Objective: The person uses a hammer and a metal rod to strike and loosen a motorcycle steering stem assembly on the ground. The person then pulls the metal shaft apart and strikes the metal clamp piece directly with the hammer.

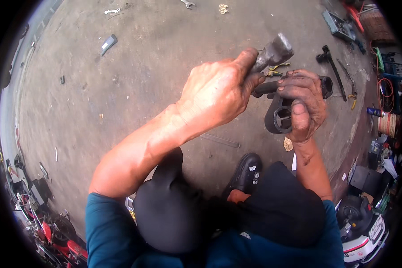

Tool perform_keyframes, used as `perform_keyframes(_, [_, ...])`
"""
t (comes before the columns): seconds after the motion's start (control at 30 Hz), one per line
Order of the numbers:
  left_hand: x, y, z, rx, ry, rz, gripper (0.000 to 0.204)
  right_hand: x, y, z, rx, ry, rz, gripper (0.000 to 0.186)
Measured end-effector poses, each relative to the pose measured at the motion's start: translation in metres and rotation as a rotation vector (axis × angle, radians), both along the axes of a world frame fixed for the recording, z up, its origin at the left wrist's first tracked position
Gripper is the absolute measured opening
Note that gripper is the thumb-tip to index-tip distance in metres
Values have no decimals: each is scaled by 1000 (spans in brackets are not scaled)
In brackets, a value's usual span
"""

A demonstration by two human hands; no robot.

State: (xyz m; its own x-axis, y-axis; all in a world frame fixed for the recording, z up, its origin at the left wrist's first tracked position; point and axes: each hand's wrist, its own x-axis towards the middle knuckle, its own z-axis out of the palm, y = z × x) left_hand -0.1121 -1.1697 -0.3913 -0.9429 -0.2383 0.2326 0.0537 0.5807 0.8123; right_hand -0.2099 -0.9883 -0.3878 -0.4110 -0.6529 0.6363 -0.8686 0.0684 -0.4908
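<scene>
Left hand [216,91] closed around a steel-headed hammer [273,53], head pointing far and right; handle mostly hidden by the fingers. Right hand [308,96] wrapped over a black tubular metal bracket [273,109], one open ring end on the near side. Bracket held above the concrete floor [143,80]; cannot tell whether hammer touches it. Black long-handled tool [335,73] lies farther right; open-ended spanner [188,4] far, left of the hammer.

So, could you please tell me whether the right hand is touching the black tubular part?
Touching: the head view plainly shows the right hand curled over the black tubular part, gripping it.
</scene>
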Motion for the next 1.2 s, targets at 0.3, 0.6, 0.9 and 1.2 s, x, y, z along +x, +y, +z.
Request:
perform_keyframes(0.3, [6,-1,0,23,-150,-3,28,-11,7,15,121,27,199,22])
perform_keyframes(0.6, [2,-12,16,-144,-310,-88,34,0,-1,15,127,31,217,19])
perform_keyframes(0.9, [0,-15,-3,-119,-356,-108,37,-2,3,20,163,-5,297,23])
perform_keyframes(1.2, [1,-15,-4,-146,-396,-172,37,3,1,22,199,-8,368,22])
